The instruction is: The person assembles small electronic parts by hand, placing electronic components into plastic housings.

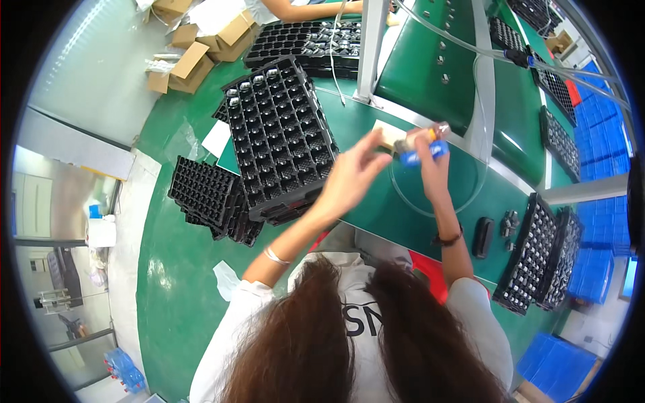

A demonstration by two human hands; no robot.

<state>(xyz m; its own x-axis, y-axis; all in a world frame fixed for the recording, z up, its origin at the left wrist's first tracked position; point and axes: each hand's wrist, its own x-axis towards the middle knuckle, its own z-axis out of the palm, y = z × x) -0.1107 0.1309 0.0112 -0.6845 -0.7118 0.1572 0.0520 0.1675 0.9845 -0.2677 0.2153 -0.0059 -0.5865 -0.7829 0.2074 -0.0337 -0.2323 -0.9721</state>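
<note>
My right hand [435, 164] is closed around a bright blue object [423, 153] above the green table; motion blur hides its exact kind. Clear and orange-yellow parts show by its fingers. At the left of this, a small cream-coloured block [388, 134] and a greyish piece sit between my hands; what carries them is unclear. My left hand [356, 171] has its thumb and fingers apart, with the fingertips beside the cream block. A large black compartment tray [282, 127] lies left of my left hand, a few shiny parts in its far-left pockets.
A green conveyor belt [430, 67] runs past the table's far side. On the right lie a black oblong case [482, 237] and filled trays [531, 255]. A clear hose [485, 127] loops over the table. Stacked trays [201, 191] and cardboard boxes [188, 67] stand at left. Another person's arm [302, 10] is beyond.
</note>
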